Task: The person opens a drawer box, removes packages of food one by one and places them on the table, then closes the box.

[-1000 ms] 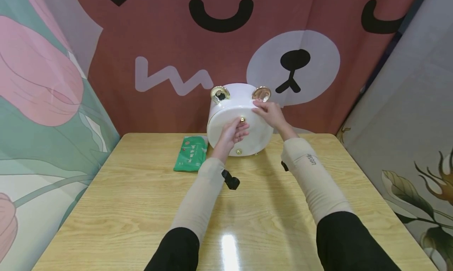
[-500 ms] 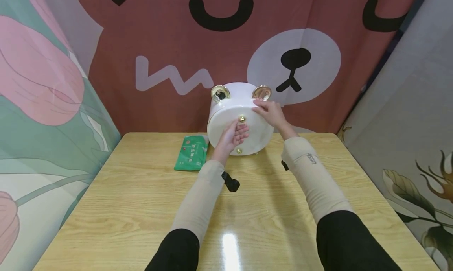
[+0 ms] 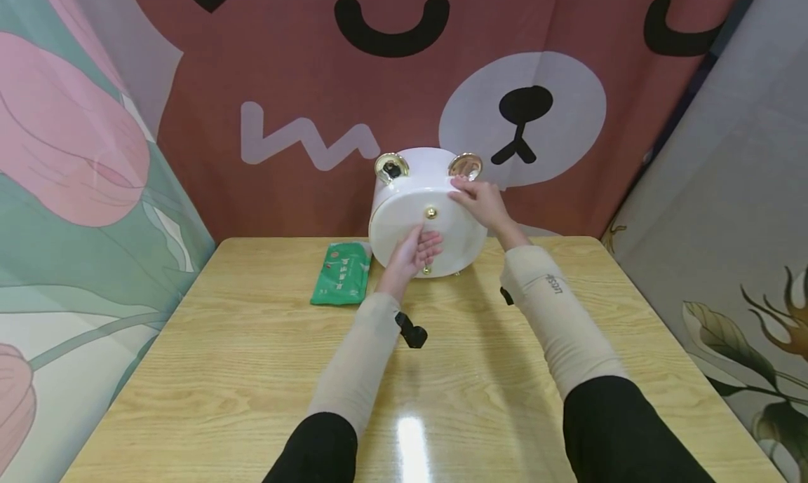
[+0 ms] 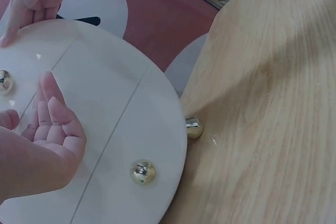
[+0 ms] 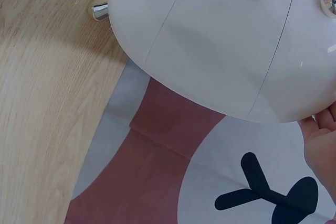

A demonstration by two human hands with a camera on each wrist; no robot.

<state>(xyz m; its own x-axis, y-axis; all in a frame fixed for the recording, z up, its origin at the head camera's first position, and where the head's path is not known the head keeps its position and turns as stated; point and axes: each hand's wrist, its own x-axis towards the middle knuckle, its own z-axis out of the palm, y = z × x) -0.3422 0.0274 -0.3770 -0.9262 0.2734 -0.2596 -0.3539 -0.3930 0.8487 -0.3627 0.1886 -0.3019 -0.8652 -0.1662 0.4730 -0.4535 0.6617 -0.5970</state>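
A white round drawer box (image 3: pixel 461 237) with two thin seams across its front stands at the back of the table. It has gold ears, an upper gold knob (image 3: pixel 431 213) and a lower gold knob (image 4: pixel 143 172). My left hand (image 3: pixel 412 255) is in front of its face, between the knobs, palm turned sideways and fingers loosely bent around nothing. At the upper right edge, just below the right ear (image 3: pixel 465 166), my right hand (image 3: pixel 482 204) holds the rim. In the right wrist view, that hand (image 5: pixel 321 148) has some fingers partly hidden by the box's edge.
A green packet (image 3: pixel 341 274) lies on the wooden table (image 3: pixel 303 371) just left of the box. A short gold foot (image 4: pixel 193 128) supports the box. Close behind hangs a brown bear-print curtain (image 3: pixel 284 195), with printed cloths on both sides.
My left hand has moved down from beside the upper knob, which now shows fully, and it overlaps the lower knob. The right hand and the box stay in place.
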